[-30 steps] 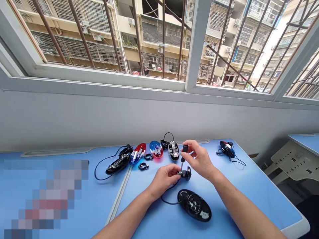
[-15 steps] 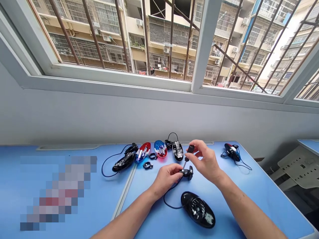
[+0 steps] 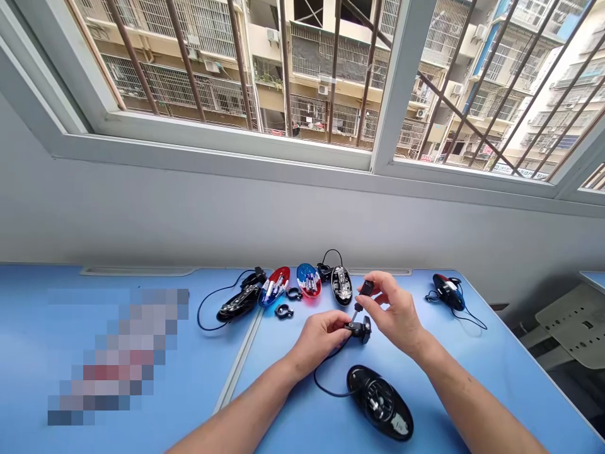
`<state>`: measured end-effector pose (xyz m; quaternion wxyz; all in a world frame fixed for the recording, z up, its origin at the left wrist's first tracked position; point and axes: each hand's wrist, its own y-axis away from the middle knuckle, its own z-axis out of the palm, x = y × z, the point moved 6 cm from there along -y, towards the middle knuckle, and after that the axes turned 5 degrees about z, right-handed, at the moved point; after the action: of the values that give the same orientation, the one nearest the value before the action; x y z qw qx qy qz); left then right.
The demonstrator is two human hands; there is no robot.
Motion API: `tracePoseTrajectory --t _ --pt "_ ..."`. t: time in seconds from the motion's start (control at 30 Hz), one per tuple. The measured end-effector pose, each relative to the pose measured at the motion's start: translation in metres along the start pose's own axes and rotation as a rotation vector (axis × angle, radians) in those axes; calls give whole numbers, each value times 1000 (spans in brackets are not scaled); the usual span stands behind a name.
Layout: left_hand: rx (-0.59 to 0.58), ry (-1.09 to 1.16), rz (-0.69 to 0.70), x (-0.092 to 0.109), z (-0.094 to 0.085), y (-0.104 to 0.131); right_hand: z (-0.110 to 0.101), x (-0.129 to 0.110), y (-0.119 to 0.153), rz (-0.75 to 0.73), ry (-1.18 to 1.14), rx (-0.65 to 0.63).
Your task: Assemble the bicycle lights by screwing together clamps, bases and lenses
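- Fingers of the right hand (image 3: 394,312), right of center in the lower half, are closed in a pinch around the dark handle of a small screwdriver (image 3: 365,289), which tilts with its shaft pointing down and left.
- Thumb and forefinger of the left hand (image 3: 317,343), just left of it, pinch one end of a small black clamp (image 3: 363,330); the screwdriver's tip meets the clamp beside those fingertips.
- Black cord (image 3: 333,395) curves from below the left hand to a black oval housing (image 3: 380,403), low in the frame between the forearms, apart from both hands.
- Behind the hands, near center, stand a row of parts: a silvery-lined oval shell (image 3: 341,286), two red-and-blue shells (image 3: 309,281) (image 3: 275,287) holding batteries, and two black rings (image 3: 284,311) (image 3: 293,294).
- Blue desktop (image 3: 439,343) stretches from the right wrist to a corded device (image 3: 448,292) at right and the slanting right edge.
- Far edge of the desktop meets a pale wall (image 3: 283,221); a seam (image 3: 241,362) runs left of the left forearm.
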<state>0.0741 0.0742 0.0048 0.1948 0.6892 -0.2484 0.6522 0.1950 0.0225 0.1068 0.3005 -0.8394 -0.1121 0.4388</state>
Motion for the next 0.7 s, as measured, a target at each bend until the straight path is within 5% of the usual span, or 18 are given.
tracePoseTrajectory --t 0.7 --pt "-19 -14 -6 0 1 1 -2 4 2 -20 -16 18"
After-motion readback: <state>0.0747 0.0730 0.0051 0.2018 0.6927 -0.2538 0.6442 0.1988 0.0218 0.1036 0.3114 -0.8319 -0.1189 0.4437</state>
